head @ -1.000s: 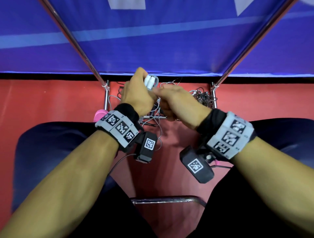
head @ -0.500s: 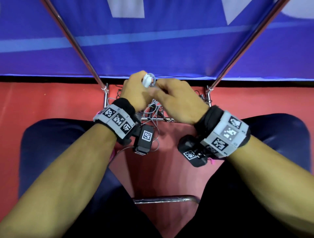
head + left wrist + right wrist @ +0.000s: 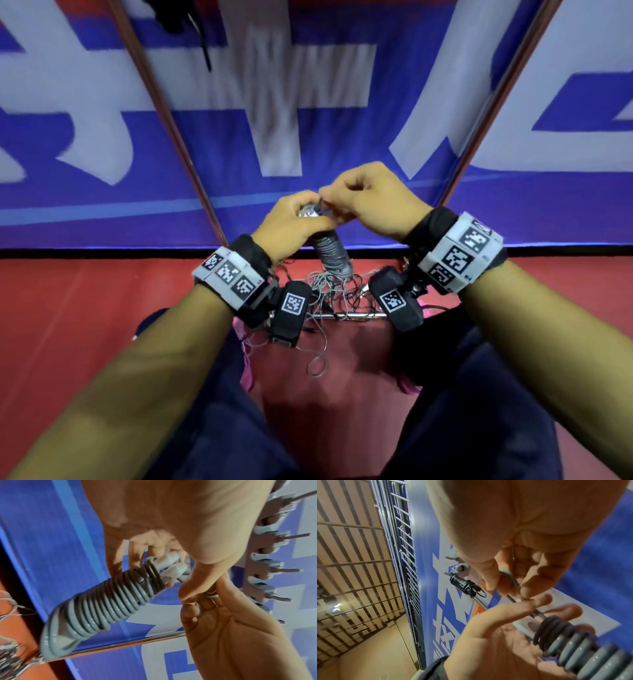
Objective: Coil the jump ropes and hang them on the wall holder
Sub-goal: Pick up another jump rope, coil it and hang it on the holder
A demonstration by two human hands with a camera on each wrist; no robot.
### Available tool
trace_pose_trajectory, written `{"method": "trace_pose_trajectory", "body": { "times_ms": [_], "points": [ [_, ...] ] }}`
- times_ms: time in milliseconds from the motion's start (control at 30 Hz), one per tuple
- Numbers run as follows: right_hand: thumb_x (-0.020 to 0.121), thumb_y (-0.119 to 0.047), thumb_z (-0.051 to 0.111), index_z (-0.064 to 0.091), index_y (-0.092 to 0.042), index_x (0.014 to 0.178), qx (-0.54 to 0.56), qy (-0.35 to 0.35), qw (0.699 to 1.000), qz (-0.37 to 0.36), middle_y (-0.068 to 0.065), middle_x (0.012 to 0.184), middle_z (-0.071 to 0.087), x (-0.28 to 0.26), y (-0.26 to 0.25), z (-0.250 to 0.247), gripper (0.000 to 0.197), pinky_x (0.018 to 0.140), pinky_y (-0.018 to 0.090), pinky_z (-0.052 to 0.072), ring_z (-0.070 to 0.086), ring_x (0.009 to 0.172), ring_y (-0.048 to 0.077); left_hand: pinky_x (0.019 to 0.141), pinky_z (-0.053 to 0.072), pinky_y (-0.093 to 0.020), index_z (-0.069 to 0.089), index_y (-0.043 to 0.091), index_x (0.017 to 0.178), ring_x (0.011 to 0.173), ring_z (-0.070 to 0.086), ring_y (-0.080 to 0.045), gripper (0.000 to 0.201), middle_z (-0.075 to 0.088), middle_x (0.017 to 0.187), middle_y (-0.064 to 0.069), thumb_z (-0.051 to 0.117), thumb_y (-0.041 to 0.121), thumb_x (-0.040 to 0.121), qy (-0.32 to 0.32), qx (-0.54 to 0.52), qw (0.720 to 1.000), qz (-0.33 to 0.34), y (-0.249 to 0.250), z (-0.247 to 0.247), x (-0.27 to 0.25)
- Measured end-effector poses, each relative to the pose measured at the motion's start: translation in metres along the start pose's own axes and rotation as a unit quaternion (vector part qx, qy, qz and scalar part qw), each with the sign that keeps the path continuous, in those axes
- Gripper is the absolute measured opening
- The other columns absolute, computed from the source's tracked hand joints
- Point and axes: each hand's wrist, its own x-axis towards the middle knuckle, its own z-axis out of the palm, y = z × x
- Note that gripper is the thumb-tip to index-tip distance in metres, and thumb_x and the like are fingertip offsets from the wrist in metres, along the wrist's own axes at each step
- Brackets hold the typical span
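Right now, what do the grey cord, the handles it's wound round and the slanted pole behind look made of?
The grey cord looks like plastic-coated cable, smooth and semi-glossy: small highlights run along each turn. The handles seem matt pale plastic, though mostly hidden. The pole looks like polished metal: bright mirror-like streaks run along it.

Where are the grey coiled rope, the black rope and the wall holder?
grey coiled rope (image 3: 106, 608): left wrist view, middle of its windings.
black rope (image 3: 463, 586): right wrist view, its wound bundle.
wall holder (image 3: 284, 570): left wrist view, one hook prong.

Red floor (image 3: 102, 325), tangled grey ropes (image 3: 337, 291)
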Motion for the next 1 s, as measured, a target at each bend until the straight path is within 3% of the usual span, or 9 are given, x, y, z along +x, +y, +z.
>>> {"method": "trace_pose_trajectory", "body": {
  "times_ms": [100, 167, 233, 300, 367, 500, 667, 767, 1000],
  "points": [
    [0.094, -0.015, 0.067, 0.065, -0.004, 0.07, 0.006, 0.022, 1.0, -0.017, -0.001, 0.059, 0.063, -0.002, -0.033, -0.02, 0.027, 0.056, 0.026, 0.051, 0.057, 0.056, 0.01, 0.082, 0.054, -0.047, 0.069, 0.001, 0.106, 0.086, 0.058, -0.021, 0.05, 0.069, 0.099, -0.023, 0.079, 0.024, 0.062, 0.013, -0.007, 1.0, 0.02, 0.045, -0.006, -0.005],
    [0.092, -0.016, 0.071, 0.064, -0.002, 0.073, 0.022, 0.036, 0.999, -0.021, 0.007, 0.064, 0.065, -0.002, -0.052, -0.033, 0.023, 0.059, 0.028, 0.054, 0.058, 0.059, 0.013, 0.076, 0.052, -0.037, 0.071, 0.012, 0.094, 0.08, 0.058, -0.021, 0.024, 0.07, 0.093, -0.02, 0.078, 0.009, 0.072, 0.02, 0.009, 0.999, 0.05, 0.074, -0.011, -0.009],
    [0.091, -0.015, 0.072, 0.063, -0.003, 0.072, 0.036, 0.046, 0.998, -0.031, 0.016, 0.069, 0.065, -0.002, -0.069, -0.044, 0.023, 0.067, 0.039, 0.057, 0.058, 0.06, 0.017, 0.073, 0.053, -0.032, 0.069, 0.018, 0.087, 0.074, 0.061, -0.017, 0.024, 0.071, 0.083, -0.013, 0.071, -0.006, 0.084, 0.024, 0.042, 0.996, 0.081, 0.099, -0.016, -0.009],
    [0.089, -0.012, 0.073, 0.062, -0.006, 0.069, 0.055, 0.047, 0.997, -0.04, 0.026, 0.073, 0.064, -0.002, -0.086, -0.054, 0.024, 0.068, 0.043, 0.056, 0.057, 0.061, 0.023, 0.068, 0.052, -0.032, 0.07, 0.012, 0.087, 0.071, 0.06, -0.016, 0.017, 0.07, 0.082, -0.022, 0.069, -0.005, 0.089, 0.027, 0.07, 0.991, 0.111, 0.122, -0.02, -0.011],
    [0.087, -0.001, 0.072, 0.06, -0.006, 0.07, 0.083, 0.045, 0.994, -0.046, 0.025, 0.073, 0.062, -0.005, -0.105, -0.066, 0.021, 0.061, 0.032, 0.057, 0.056, 0.059, 0.024, 0.067, 0.052, -0.037, 0.07, 0.003, 0.09, 0.069, 0.057, -0.021, 0.004, 0.066, 0.086, -0.033, 0.069, 0.0, 0.092, 0.028, 0.092, 0.986, 0.135, 0.145, -0.025, -0.014],
    [0.083, 0.014, 0.067, 0.057, -0.006, 0.08, 0.11, 0.064, 0.99, -0.061, 0.015, 0.069, 0.063, -0.012, -0.138, -0.088, 0.023, 0.057, 0.024, 0.057, 0.064, 0.06, 0.02, 0.078, 0.056, -0.059, 0.069, 0.009, 0.086, 0.079, 0.062, -0.027, 0.008, 0.067, 0.089, -0.029, 0.069, 0.007, 0.094, 0.038, 0.114, 0.978, 0.169, 0.184, -0.032, -0.017],
    [0.083, 0.006, 0.072, 0.057, -0.011, 0.082, 0.132, 0.139, 0.978, -0.084, 0.011, 0.073, 0.066, -0.014, -0.172, -0.108, 0.023, 0.053, 0.021, 0.05, 0.066, 0.064, 0.015, 0.089, 0.056, -0.058, 0.068, 0.015, 0.083, 0.093, 0.07, -0.039, 0.014, 0.07, 0.096, -0.026, 0.067, 0.009, 0.095, 0.046, 0.07, 0.978, 0.188, 0.229, -0.034, -0.016],
    [0.083, 0.01, 0.07, 0.056, -0.008, 0.082, 0.206, 0.154, 0.961, -0.104, 0.019, 0.074, 0.065, -0.014, -0.192, -0.113, 0.023, 0.053, 0.027, 0.054, 0.066, 0.064, 0.023, 0.076, 0.059, -0.042, 0.065, 0.011, 0.084, 0.073, 0.064, -0.018, 0.014, 0.067, 0.083, -0.01, 0.063, 0.007, 0.098, 0.043, 0.022, 0.981, 0.189, 0.25, -0.036, -0.018],
    [0.086, 0.005, 0.071, 0.06, -0.009, 0.082, 0.173, 0.16, 0.961, -0.148, 0.007, 0.071, 0.069, 0.004, -0.23, -0.103, 0.018, 0.05, 0.024, 0.051, 0.07, 0.062, 0.018, 0.062, 0.06, -0.035, 0.064, 0.009, 0.088, 0.066, 0.063, -0.016, 0.013, 0.064, 0.082, -0.012, 0.061, 0.011, 0.1, 0.083, 0.019, 0.977, 0.195, 0.276, -0.062, -0.024]
  ]
}}
